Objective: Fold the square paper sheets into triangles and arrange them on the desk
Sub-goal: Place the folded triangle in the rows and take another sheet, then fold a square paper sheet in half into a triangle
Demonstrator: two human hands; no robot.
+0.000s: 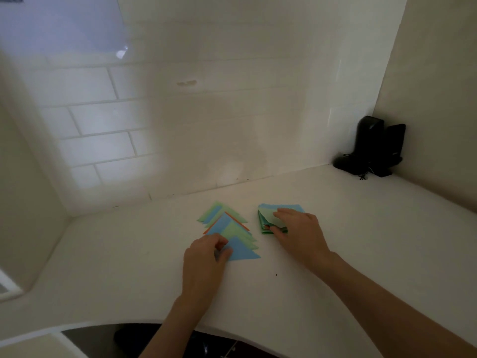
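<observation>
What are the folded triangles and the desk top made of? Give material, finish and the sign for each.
Folded triangles: thin matte coloured paper, judging by sharp creases and flat overlapping layers. Desk top: smooth, white, hard-looking surface, perhaps laminate or painted; its dull even sheen leaves that open.

the left hand (206,254) covers the near left corner of the blue triangle (244,250), so the grip of its curled fingers there is unclear. beyond its fingertips the overlapped triangles (227,223) hide each other's lower parts. the right hand (296,231) hides much of the paper stack (268,218); its sheet count cannot be told. both forearms are cut off at the bottom edge. the black devices (371,148) far beyond the right hand are too dark to identify.
</observation>
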